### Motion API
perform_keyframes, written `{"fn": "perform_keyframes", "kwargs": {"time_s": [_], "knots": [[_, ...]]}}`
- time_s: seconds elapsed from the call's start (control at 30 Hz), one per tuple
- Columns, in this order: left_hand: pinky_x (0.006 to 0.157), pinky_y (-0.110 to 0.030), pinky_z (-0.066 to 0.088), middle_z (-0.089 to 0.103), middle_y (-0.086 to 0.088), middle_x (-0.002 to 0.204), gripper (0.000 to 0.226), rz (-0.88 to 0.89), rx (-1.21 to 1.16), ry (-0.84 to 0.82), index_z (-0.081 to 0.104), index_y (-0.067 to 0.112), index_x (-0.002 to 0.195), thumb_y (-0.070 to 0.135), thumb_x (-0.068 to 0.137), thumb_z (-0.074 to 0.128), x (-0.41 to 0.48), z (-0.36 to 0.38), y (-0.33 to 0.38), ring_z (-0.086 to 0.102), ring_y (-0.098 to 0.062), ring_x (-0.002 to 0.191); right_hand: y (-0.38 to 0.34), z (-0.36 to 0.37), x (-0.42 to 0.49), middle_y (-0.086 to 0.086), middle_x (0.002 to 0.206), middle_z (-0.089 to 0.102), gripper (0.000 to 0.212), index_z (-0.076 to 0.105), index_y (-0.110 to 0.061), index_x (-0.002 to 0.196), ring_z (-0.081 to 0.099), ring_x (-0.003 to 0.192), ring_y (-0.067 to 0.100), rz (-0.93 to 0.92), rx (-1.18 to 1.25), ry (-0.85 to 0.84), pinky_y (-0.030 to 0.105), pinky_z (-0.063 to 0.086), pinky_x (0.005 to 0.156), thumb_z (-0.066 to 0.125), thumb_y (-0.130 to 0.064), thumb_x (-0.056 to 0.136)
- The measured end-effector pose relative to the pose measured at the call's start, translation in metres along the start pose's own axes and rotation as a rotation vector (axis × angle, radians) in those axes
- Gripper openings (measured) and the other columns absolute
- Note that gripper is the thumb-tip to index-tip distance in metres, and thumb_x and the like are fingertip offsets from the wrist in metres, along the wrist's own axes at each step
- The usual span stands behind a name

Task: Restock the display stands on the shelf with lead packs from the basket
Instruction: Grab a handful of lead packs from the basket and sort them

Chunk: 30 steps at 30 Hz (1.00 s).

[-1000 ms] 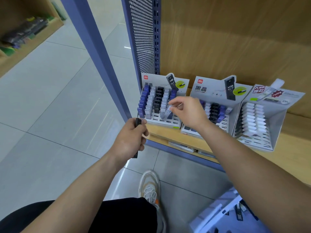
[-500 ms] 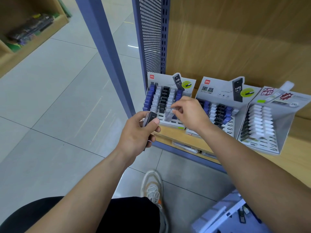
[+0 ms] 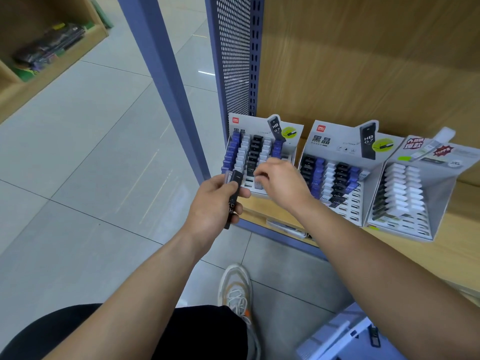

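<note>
Left hand (image 3: pixel 210 206): fingers and thumb wrapped round one black lead pack (image 3: pixel 233 196), held on end. White letters run down the pack but are too blurred to read. A paler edge shows behind its top, so there may be a second pack; can't tell.

Right hand (image 3: pixel 284 185): just at 3 o'clock of the left, close but not touching. Its fingers are curled down over the front rows of the left display stand (image 3: pixel 259 123). One pale pack (image 3: pixel 258 182) sits at the fingertips; can't tell if it is gripped.

Three display stands stand side by side on the wooden shelf (image 3: pixel 457 245).
- The left one has five columns: blue, white, black, white, blue. Its header carries a red "deli" logo and "HB 0.7".
- The middle stand (image 3: pixel 342 141), at 3 o'clock, holds black, blue and white packs. It shows the same logo, "黑晶" and "HB 0.7".
- The right stand (image 3: pixel 439 198) has two columns of white-capped packs. Its red burst label is unreadable.

At 5 o'clock on the floor is one pale blue basket (image 3: pixel 337 339) with dark packs inside. At 6 o'clock is one white sneaker (image 3: pixel 237 289).
</note>
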<state>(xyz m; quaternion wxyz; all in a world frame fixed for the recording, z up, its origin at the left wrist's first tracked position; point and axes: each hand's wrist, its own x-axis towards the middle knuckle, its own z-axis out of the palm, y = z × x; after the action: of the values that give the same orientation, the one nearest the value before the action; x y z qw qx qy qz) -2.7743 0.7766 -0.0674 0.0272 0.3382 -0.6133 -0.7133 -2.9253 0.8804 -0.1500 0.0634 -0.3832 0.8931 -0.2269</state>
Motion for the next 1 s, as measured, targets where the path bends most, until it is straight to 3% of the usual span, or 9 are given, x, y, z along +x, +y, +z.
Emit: {"fn": "perform_keyframes", "kwargs": {"time_s": [0.1,0.2,0.3,0.37,0.47,0.63,0.73,0.83,1.0], "knots": [[0.048,-0.024,0.042,0.074,0.002,0.089,0.020,0.038,0.062,-0.023,0.065,0.019,0.112,0.018,0.107,0.046,-0.001,-0.001,-0.001,0.052,-0.013,0.053,-0.001,-0.003,-0.003,-0.007,0.094,0.053,0.014,0.074,-0.019,0.103,0.057,0.087,0.016,0.034,0.052,0.026,0.035,0.050,0.079,0.062,-0.023,0.096],[0.047,-0.023,0.042,0.076,0.002,0.095,0.018,0.070,0.099,-0.017,0.065,0.021,0.114,0.024,0.106,0.050,-0.001,-0.002,-0.002,0.054,-0.011,0.052,-0.011,-0.022,-0.013,-0.009,0.090,0.064,0.015,0.076,-0.021,0.104,0.058,0.075,0.006,0.121,0.364,0.130,0.028,0.052,0.076,0.064,-0.022,0.096],[0.045,-0.020,0.040,0.078,0.000,0.095,0.016,0.086,0.128,-0.008,0.067,0.019,0.112,0.026,0.104,0.056,0.001,-0.003,-0.002,0.053,-0.010,0.050,-0.028,-0.052,-0.027,0.000,0.093,0.069,0.019,0.070,-0.024,0.114,0.066,0.074,0.012,0.168,0.810,-0.027,0.032,0.059,0.069,0.059,-0.021,0.100],[0.044,-0.020,0.038,0.078,-0.002,0.094,0.017,0.089,0.150,-0.032,0.069,0.016,0.109,0.028,0.102,0.059,0.000,-0.003,-0.002,0.052,-0.011,0.049,-0.036,-0.064,-0.033,0.014,0.098,0.069,0.018,0.070,-0.021,0.112,0.069,0.079,0.021,0.137,0.911,-0.160,0.034,0.060,0.071,0.062,-0.016,0.098],[0.045,-0.020,0.034,0.078,-0.004,0.093,0.021,0.093,0.151,-0.061,0.072,0.013,0.104,0.031,0.101,0.061,-0.001,0.000,-0.001,0.048,-0.012,0.049,-0.038,-0.071,-0.037,0.022,0.088,0.070,0.014,0.073,-0.013,0.101,0.071,0.076,0.029,0.136,0.962,-0.168,0.031,0.059,0.069,0.069,-0.004,0.091],[0.045,-0.020,0.036,0.071,-0.003,0.083,0.020,0.120,0.075,0.035,0.071,0.009,0.107,0.024,0.095,0.070,0.002,-0.001,0.005,0.044,-0.009,0.049,-0.021,-0.080,-0.042,0.004,0.073,0.069,0.007,0.070,-0.008,0.092,0.069,0.070,0.019,0.273,1.116,-0.007,0.030,0.059,0.070,0.070,-0.003,0.089],[0.045,-0.021,0.034,0.061,-0.007,0.077,0.016,0.149,0.073,0.066,0.072,0.010,0.102,0.023,0.094,0.072,0.003,-0.002,0.006,0.038,-0.010,0.051,-0.018,-0.081,-0.051,0.007,0.074,0.070,0.007,0.067,-0.008,0.087,0.070,0.070,0.022,0.273,1.071,-0.110,0.032,0.060,0.069,0.072,-0.002,0.087],[0.043,-0.019,0.031,0.047,0.004,0.060,0.015,0.143,0.073,0.039,0.071,0.006,0.094,0.021,0.094,0.071,0.002,0.001,0.007,0.033,-0.011,0.050,-0.022,-0.079,-0.058,0.006,0.077,0.070,0.015,0.067,-0.013,0.094,0.067,0.072,0.021,0.227,0.974,-0.267,0.036,0.059,0.070,0.075,-0.003,0.085],[0.040,-0.018,0.027,0.041,0.013,0.051,0.013,0.128,0.079,-0.016,0.070,0.008,0.092,0.019,0.097,0.067,0.000,0.007,0.007,0.026,-0.010,0.047,-0.038,-0.077,-0.053,-0.002,0.071,0.067,0.010,0.064,-0.014,0.100,0.062,0.061,0.015,0.163,0.937,-0.262,0.030,0.054,0.063,0.069,-0.011,0.093]]}}
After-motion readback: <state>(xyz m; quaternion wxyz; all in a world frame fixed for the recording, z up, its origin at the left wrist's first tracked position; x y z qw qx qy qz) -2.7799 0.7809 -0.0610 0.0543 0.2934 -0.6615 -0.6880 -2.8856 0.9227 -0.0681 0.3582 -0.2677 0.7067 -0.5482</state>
